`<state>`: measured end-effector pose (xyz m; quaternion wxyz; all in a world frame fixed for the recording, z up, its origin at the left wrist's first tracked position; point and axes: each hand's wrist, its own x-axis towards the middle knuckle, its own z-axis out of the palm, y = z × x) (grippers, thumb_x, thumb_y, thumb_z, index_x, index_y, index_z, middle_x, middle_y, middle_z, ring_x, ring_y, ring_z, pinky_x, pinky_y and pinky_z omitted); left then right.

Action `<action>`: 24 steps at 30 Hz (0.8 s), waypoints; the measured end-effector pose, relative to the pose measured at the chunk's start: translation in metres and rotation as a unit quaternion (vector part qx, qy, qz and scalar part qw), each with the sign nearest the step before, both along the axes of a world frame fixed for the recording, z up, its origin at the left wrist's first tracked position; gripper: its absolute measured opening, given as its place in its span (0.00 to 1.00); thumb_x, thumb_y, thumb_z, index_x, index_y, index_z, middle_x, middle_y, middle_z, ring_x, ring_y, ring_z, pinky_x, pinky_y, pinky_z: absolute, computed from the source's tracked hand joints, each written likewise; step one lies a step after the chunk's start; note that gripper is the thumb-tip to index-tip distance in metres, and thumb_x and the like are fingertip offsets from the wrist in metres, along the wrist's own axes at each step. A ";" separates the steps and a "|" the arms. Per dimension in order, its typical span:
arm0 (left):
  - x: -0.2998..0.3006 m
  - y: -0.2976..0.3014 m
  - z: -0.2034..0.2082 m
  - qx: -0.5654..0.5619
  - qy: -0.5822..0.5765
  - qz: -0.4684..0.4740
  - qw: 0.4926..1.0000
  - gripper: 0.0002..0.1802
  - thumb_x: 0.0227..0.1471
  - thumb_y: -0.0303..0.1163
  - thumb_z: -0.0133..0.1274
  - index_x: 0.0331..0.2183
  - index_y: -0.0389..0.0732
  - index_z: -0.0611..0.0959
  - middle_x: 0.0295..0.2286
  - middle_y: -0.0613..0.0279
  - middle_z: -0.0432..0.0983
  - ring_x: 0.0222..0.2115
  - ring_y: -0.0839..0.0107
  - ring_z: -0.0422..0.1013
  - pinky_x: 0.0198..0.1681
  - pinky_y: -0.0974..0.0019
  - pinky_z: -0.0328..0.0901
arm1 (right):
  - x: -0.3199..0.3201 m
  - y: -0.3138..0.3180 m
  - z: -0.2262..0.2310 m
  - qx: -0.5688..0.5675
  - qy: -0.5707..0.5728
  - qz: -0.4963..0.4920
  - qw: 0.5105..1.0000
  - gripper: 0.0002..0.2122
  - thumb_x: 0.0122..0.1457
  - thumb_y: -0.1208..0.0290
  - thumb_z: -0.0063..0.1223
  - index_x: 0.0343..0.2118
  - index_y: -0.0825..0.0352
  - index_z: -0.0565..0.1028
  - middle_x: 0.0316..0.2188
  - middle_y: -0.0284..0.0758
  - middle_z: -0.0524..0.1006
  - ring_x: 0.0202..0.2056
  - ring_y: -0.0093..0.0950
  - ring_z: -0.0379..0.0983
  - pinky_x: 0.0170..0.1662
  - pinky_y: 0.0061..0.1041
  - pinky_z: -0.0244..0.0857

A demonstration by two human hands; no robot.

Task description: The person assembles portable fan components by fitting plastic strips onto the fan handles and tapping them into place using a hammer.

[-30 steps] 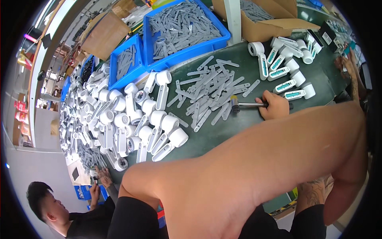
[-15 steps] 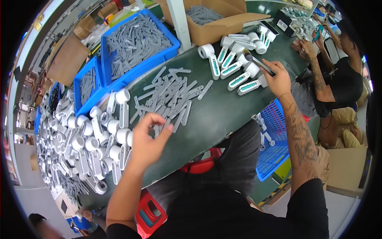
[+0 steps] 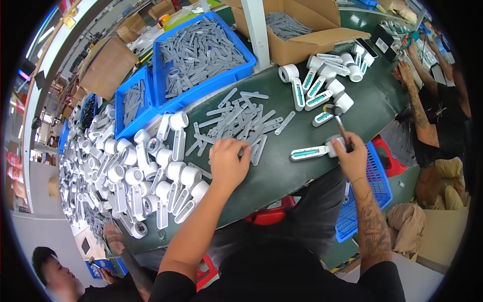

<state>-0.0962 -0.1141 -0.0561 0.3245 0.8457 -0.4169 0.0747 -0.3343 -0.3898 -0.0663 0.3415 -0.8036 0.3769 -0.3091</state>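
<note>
My right hand (image 3: 351, 157) is closed round a small hammer (image 3: 340, 123), its handle dark and its head pointing away from me. Under the same hand's fingers lies a white round-headed device (image 3: 308, 153) with a green insert in its handle; the hand partly hides its head, and I cannot tell whether it grips it. My left hand (image 3: 229, 162) is curled at the near edge of a loose pile of flat grey strips (image 3: 236, 121). Its thumb and fingers are drawn together, and whatever they hold is hidden.
White devices (image 3: 133, 173) are heaped on the left; several with green inserts (image 3: 317, 86) lie at the far right. Blue trays (image 3: 163, 95) and a cardboard box (image 3: 312, 44) hold grey strips. A blue basket (image 3: 378, 173) stands below the bench. Co-workers sit at both sides.
My right hand has come nearer with the hammer, and one green-insert device now lies closer to me, apart from the group. My left hand has curled its fingers at the strip pile. The view has shifted.
</note>
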 end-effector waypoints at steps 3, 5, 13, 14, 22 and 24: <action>0.027 -0.018 0.001 -0.015 -0.012 -0.016 1.000 0.06 0.54 0.26 0.65 0.35 0.45 0.92 0.37 0.60 0.83 0.42 0.54 0.76 0.46 0.52 0.69 | 0.014 0.037 0.005 -0.007 -0.023 0.002 1.000 0.17 0.58 0.64 0.76 0.45 0.68 0.84 0.35 0.36 0.81 0.36 0.31 0.78 0.43 0.30 0.72; 0.040 -0.027 0.003 -0.024 -0.018 -0.034 0.999 0.08 0.54 0.23 0.63 0.36 0.46 0.92 0.38 0.59 0.82 0.42 0.54 0.76 0.47 0.52 0.70 | 0.021 0.055 0.008 0.006 -0.025 0.001 1.000 0.17 0.57 0.65 0.76 0.46 0.66 0.85 0.36 0.36 0.81 0.37 0.32 0.79 0.43 0.31 0.73; 0.070 -0.018 0.026 0.121 -0.067 -0.236 0.962 0.12 0.49 0.25 0.68 0.37 0.49 0.93 0.47 0.61 0.77 0.50 0.57 0.74 0.53 0.53 0.68 | 0.045 0.082 0.006 0.023 -0.040 0.042 0.998 0.19 0.56 0.60 0.76 0.46 0.64 0.85 0.35 0.35 0.78 0.37 0.34 0.78 0.40 0.33 0.73; 0.070 -0.018 0.028 0.120 -0.078 -0.236 0.961 0.10 0.49 0.27 0.69 0.36 0.48 0.92 0.46 0.62 0.77 0.51 0.58 0.74 0.53 0.54 0.66 | 0.047 0.083 0.007 0.013 -0.033 0.044 0.998 0.19 0.56 0.59 0.76 0.46 0.64 0.84 0.34 0.35 0.78 0.36 0.34 0.78 0.40 0.33 0.73; 0.071 -0.005 0.023 0.111 -0.056 -0.176 0.977 0.07 0.50 0.29 0.69 0.35 0.45 0.90 0.37 0.62 0.83 0.44 0.58 0.78 0.48 0.53 0.68 | 0.051 0.087 0.008 0.009 -0.025 0.045 0.999 0.19 0.56 0.59 0.76 0.46 0.63 0.84 0.34 0.36 0.77 0.36 0.35 0.78 0.39 0.35 0.73; 0.068 -0.001 0.019 0.122 -0.025 -0.147 0.981 0.07 0.51 0.28 0.68 0.35 0.44 0.90 0.34 0.60 0.84 0.41 0.56 0.79 0.47 0.53 0.70 | 0.051 0.086 0.008 0.016 -0.017 0.048 0.999 0.19 0.56 0.59 0.76 0.46 0.63 0.84 0.34 0.36 0.77 0.36 0.35 0.78 0.39 0.35 0.73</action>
